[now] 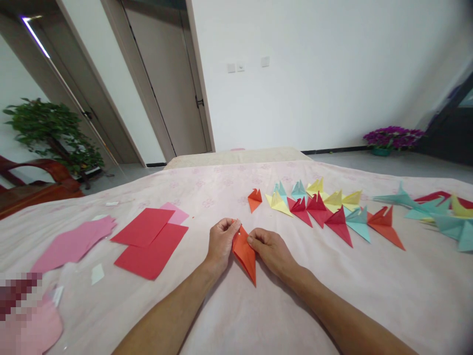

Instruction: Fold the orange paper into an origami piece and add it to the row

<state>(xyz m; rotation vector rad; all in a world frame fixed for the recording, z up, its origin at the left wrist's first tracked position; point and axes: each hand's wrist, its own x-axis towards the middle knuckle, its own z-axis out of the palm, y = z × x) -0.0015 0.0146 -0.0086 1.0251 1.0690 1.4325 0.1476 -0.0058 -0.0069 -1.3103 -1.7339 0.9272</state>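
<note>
An orange folded-paper piece [245, 254], kite-shaped with a long point toward me, is held between my two hands just above the cloth. My left hand [222, 239] pinches its upper left edge near the top. At its right edge, my right hand [271, 247] grips the paper between thumb and fingers. A small orange paper crane [254, 199] sits just beyond my hands. To the right stand several folded cranes, among them a yellow crane [278, 202], a red crane [340, 224], a light blue crane [357, 222] and an orange crane [386, 226].
Red paper sheets [151, 256] and pink paper sheets [76, 244] lie on the left of the pale patterned tablecloth [221, 187]. More light blue cranes [458, 227] spread at the far right. Beyond the table are a wall, a door [162, 74] and a green plant [51, 133].
</note>
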